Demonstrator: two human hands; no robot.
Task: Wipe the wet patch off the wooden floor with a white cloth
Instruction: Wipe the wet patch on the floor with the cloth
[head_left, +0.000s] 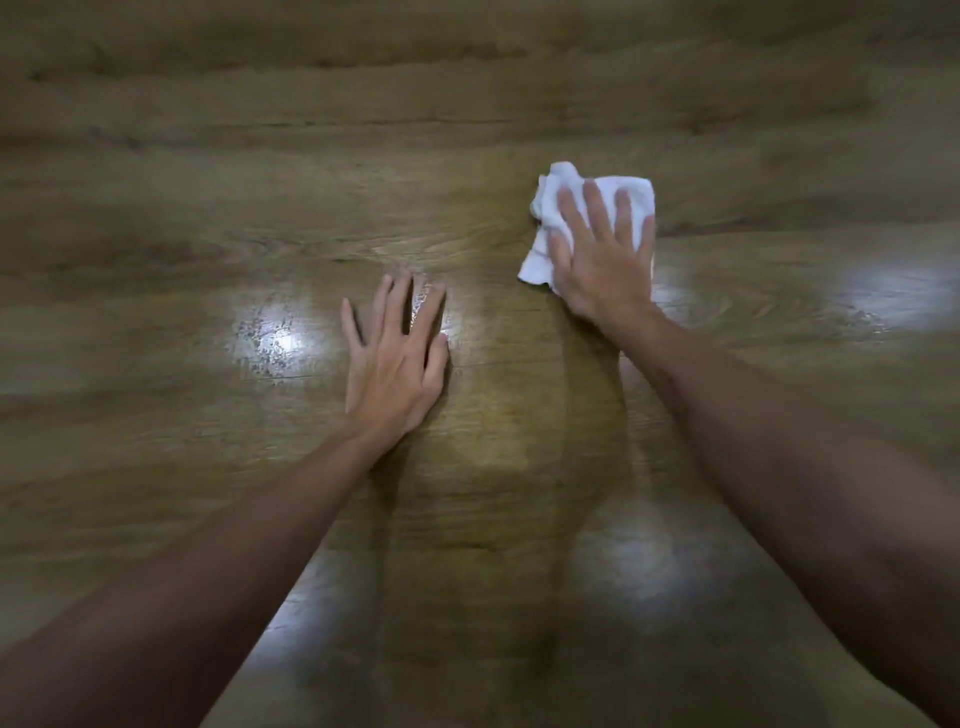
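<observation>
Near us, two bare forearms reach out over the wooden floor (156, 218). We see the left hand (392, 358) flat on the boards, fingers straight and spread, beside a glossy, speckled area that is perhaps the wet patch (270, 335). Farther right, the right hand (602, 254) presses the crumpled white cloth (545, 228) down, fingers extended.

White cloth (545, 228) — crumpled, flat on the wooden floor (260, 156) — beyond the speckled wet patch (270, 338).
</observation>
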